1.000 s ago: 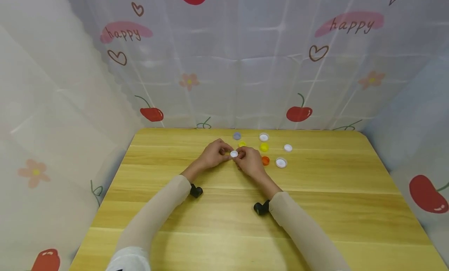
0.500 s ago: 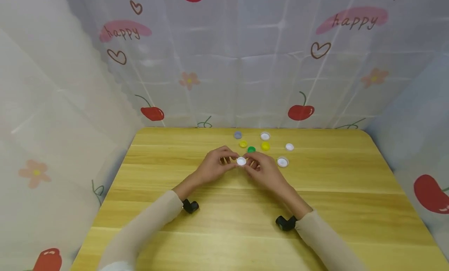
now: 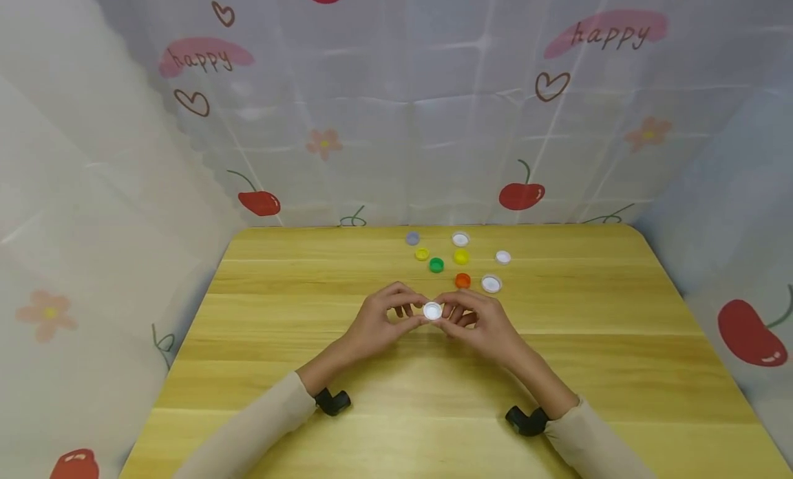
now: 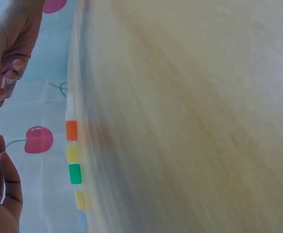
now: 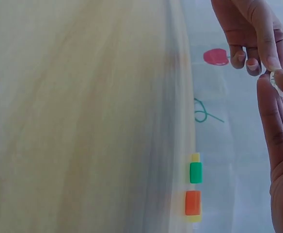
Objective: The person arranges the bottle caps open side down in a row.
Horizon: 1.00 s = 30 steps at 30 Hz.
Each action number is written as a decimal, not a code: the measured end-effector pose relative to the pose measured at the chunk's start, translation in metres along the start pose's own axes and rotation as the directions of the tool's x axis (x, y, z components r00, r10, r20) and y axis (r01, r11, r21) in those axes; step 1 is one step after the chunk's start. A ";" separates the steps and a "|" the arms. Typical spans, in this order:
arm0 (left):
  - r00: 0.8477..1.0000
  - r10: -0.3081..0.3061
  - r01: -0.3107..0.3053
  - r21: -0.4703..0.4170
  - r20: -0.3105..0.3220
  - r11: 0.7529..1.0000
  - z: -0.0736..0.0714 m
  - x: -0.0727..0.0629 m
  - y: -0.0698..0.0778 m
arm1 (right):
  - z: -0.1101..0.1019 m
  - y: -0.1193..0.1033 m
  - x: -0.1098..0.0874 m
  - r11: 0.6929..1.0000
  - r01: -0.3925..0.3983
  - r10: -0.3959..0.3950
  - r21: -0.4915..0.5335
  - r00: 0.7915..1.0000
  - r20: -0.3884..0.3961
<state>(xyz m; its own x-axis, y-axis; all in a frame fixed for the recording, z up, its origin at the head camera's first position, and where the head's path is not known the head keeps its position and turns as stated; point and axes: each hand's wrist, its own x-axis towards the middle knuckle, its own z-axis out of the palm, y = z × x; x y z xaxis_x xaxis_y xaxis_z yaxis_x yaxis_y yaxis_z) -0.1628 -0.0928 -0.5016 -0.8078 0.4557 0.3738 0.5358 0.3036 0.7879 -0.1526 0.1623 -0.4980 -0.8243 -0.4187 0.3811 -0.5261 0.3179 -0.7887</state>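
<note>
Pinching a small white cap (image 3: 432, 310) between them, a person's left hand (image 3: 381, 318) and right hand (image 3: 478, 322) met above a wood-grained table (image 3: 291, 307), roughly midway between its left and right edges and well short of its far edge. Each grip grasped one side of the cap with thumb and forefinger, its round face turned toward the head camera. Beyond the hands, more caps lay spread toward the table's far edge: a lilac cap (image 3: 412, 238) and a clear-rimmed cap (image 3: 460, 239) sat nearest that edge, with a yellow cap (image 3: 422, 254), a green cap (image 3: 436, 265) and a brighter yellow cap (image 3: 461, 257) in front of them. An orange cap (image 3: 462, 280) lay just past the right hand, near a second clear-rimmed cap (image 3: 491, 283), while a plain white cap (image 3: 503, 257) lay farthest toward the far right corner. Beige sleeves (image 3: 248, 431) covered the arms, a black device (image 3: 334, 402) showing by each cuff. Behind the table's far edge hung a pale curtain (image 3: 409, 135) printed with cherries (image 3: 522, 196), hearts (image 3: 552, 87) and flowers (image 3: 648, 134).
</note>
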 end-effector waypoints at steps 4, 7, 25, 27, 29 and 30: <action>0.987 -0.144 0.152 -0.149 0.066 0.977 -0.002 0.002 -0.001 | 0.003 0.002 -0.001 1.000 0.028 -0.028 0.008 0.999 -0.027; 0.953 -0.271 0.299 -0.278 0.137 0.913 -0.005 0.004 -0.001 | 0.005 0.003 -0.002 0.998 0.062 -0.061 0.031 0.997 -0.044; 0.854 -0.456 0.519 -0.356 0.249 0.777 -0.011 0.007 0.002 | 0.007 0.004 -0.001 0.984 0.174 -0.174 -0.047 0.985 0.004; 0.874 -0.436 0.485 -0.323 0.215 0.813 -0.011 0.006 0.003 | 0.007 0.003 0.000 0.984 0.172 -0.173 -0.054 0.985 0.000; 0.905 -0.389 0.423 -0.265 0.172 0.866 -0.011 0.006 0.003 | 0.007 0.004 0.001 0.988 0.148 -0.148 -0.035 0.989 0.007; 0.924 -0.352 0.377 -0.221 0.148 0.899 -0.011 0.005 0.003 | 0.007 0.004 0.001 0.992 0.127 -0.127 -0.018 0.992 0.015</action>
<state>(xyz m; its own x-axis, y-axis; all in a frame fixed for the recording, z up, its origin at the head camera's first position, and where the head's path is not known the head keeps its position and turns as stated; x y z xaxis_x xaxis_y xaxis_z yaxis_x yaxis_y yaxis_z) -0.1682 -0.0984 -0.4918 -0.8986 0.4387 -0.0041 0.1228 0.2604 0.9577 -0.1540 0.1569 -0.5044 -0.7476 -0.4686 0.4706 -0.6303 0.2774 -0.7251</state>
